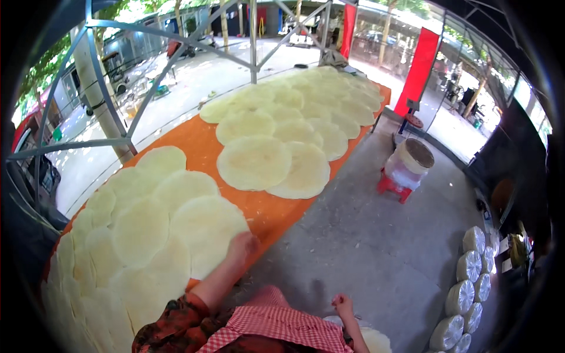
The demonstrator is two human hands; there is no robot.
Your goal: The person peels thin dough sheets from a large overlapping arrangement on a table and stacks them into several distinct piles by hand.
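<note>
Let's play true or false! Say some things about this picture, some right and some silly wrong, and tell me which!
1. The left hand is by the edge of a flatbread-like sheet. True.
2. The table cover is blue. False: it is an orange cover.
3. A plastic-wrapped round bundle stands on a red stool. True.
4. The apron is plain green. False: it is a red-and-white checked apron.
5. The right hand rests on the orange cover. False: the right hand is away to its right.

Long, flat orange surface [266, 209] bears two groups of thin, round, pale-yellow sheets [254, 163], overlapping within each group, bare gap between.
</note>
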